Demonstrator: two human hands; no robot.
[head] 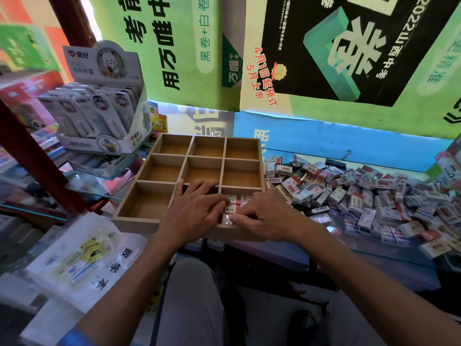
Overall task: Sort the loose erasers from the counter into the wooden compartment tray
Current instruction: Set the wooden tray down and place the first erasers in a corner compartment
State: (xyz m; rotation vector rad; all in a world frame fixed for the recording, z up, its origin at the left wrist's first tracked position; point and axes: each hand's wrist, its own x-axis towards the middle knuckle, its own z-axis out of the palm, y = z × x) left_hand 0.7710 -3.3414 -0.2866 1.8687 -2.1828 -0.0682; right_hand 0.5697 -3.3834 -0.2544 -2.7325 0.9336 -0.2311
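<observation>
Where the person's grey-trousered knees (192, 295) fill the nearest ground, both forearms reach over them to the wooden compartment tray (154, 168), a three-by-three grid at the near edge of a glass counter (389, 255). The left hand (197, 208) lies across the tray's near middle compartment, fingers stretched toward the near right one. The right hand (267, 216) sits at that near right compartment, its curled fingertips pinching one of the packed erasers (233, 204) already lined up there; the two hands almost meet. Every other compartment in view shows bare wood. Right of the tray, a wide heap of loose erasers (369, 198) in red-and-white sleeves spreads over the glass. Near-left of the tray lies a plastic bag with a yellow cartoon (82, 255). Behind the tray's left corner, a display box of packaged stationery (104, 108) stands beside a red shelf post (32, 156). Beyond the tray, green, black and blue posters (324, 58) cover the wall.
</observation>
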